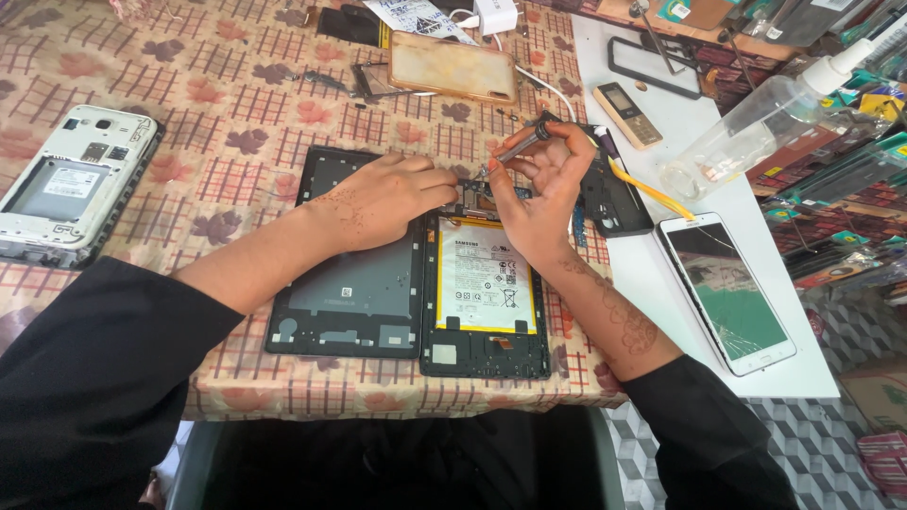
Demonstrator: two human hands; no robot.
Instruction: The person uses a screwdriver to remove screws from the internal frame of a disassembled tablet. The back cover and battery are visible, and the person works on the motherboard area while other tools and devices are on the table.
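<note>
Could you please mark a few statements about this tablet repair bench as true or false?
1. The right hand holds a screwdriver. True.
2. The left hand is lifting the spray bottle. False: it rests on the opened tablet, and the bottle lies apart on the white table.
3. The tablet's white battery is exposed. True.
4. The white tablet at the right has an unbroken screen. False: its glass is cracked.
5. The removed back cover lies left of the opened tablet. True.
</note>
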